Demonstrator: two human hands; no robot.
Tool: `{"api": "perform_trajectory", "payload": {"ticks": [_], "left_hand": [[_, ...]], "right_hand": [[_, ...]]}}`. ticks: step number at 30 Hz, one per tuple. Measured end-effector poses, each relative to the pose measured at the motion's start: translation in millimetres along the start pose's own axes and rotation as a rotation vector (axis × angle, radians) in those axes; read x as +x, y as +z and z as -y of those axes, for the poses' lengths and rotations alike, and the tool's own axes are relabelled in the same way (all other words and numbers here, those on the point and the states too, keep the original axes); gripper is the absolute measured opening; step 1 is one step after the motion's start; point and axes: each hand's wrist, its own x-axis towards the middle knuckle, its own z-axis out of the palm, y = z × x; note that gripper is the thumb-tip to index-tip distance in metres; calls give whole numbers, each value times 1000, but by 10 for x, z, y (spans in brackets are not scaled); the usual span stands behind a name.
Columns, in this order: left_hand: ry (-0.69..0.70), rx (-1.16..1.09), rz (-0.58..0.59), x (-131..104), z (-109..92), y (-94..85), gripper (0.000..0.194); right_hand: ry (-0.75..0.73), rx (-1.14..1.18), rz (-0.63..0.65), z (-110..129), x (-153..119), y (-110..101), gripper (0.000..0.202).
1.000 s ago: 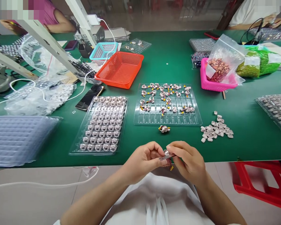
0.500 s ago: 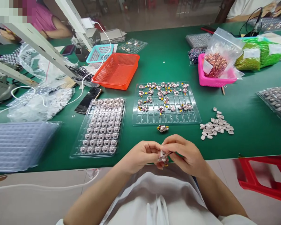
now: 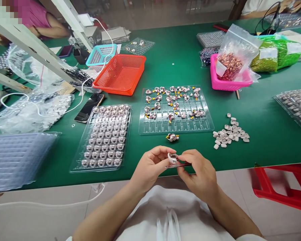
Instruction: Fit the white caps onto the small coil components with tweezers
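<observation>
Turned since earlier: 1 white piece (image 3: pixel 172 159), left hand (image 3: pixel 148 169) pinching it; right hand (image 3: pixel 201 174) grips 1 thin tool (image 3: pixel 182 165).

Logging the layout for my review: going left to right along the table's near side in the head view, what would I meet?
Stack of plastic trays, tray of silvery parts, left hand, small white part, right hand, pile of white pieces.

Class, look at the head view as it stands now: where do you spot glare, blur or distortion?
Head view: white glints streak the clear tray beyond the hands; head view: fine detail on the small white part at the left hand is too small to read; head view: background softened, top-left corner pixelated; head view: the red stool looks somewhat stretched.
</observation>
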Motion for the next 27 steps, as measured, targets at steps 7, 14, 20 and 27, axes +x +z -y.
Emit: {"api": "perform_trajectory", "payload": {"ticks": [7,14,20,27], "left_hand": [[31,40,7,-27,-5,-30,25],[141,276,-72,-92,8,-15,18],[457,696,-99,-138,36,-38,23],[414,563,-98,-78,146,-37,10]], "right_hand": [[-68,-95,-30,-34,-43,51,24],[-56,-81,-6,-18,-56,16,29],[141,233,36,-1,-26,-72,23],[496,694,47,14,-47,28,2]]}}
